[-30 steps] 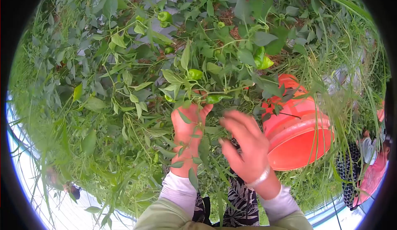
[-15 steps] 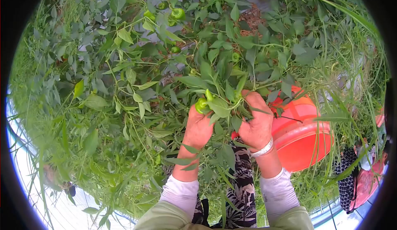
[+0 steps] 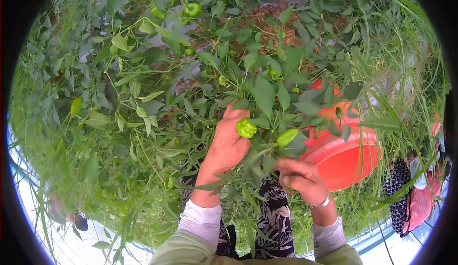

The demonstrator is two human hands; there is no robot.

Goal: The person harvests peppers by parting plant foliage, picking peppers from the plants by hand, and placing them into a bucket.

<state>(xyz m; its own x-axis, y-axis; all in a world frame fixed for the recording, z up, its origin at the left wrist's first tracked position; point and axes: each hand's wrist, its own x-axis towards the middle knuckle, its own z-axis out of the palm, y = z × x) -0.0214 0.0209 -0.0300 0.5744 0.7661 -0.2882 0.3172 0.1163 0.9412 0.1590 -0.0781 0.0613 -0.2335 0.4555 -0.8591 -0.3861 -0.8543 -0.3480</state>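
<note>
My left hand [image 3: 228,138] is curled among the stems of the pepper plant, its fingertips hidden by leaves. A green pepper [image 3: 246,128] rests against the side of that hand. Lower right of it, my right hand [image 3: 303,180] has its fingers bent together beside a leafy stem; a bit of green shows beneath them, too hidden to name. Between and just above the two hands hangs a longer pale green pepper [image 3: 287,137]. More green peppers [image 3: 192,10] hang at the upper left.
A red bucket [image 3: 346,157] lies tilted at the right, its mouth facing down toward me, with leaves over its upper part. Another person [image 3: 422,193] in pink and patterned clothing is at the far right. Tall grass [image 3: 386,88] stands along the right side.
Both hands were together at the stems half a second ago; my right hand has since moved down and slightly right. Leaves and peppers between them have shifted, and my left hand has turned.
</note>
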